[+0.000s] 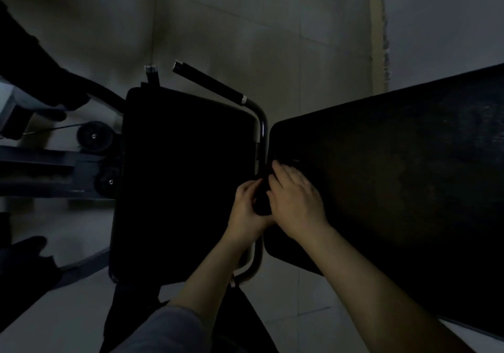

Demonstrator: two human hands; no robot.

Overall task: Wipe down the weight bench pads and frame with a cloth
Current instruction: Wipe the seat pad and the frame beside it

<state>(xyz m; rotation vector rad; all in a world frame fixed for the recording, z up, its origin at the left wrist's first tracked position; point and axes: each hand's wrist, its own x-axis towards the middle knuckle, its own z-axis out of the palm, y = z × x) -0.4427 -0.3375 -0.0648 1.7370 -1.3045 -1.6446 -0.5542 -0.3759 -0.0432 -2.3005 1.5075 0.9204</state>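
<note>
black bench pads point(185, 178), dark cloth point(262, 197), grey sleeve point(169, 331).

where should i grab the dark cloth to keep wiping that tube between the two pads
Grip the cloth where it wraps the frame tube, one hand on each side, as the left hand and right hand sit now. The tube runs free in the gap between the pads, so fingers can close around it from above.

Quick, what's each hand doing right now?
Left hand: closed on the dark cloth.
Right hand: on the same cloth, at the frame tube.
</note>
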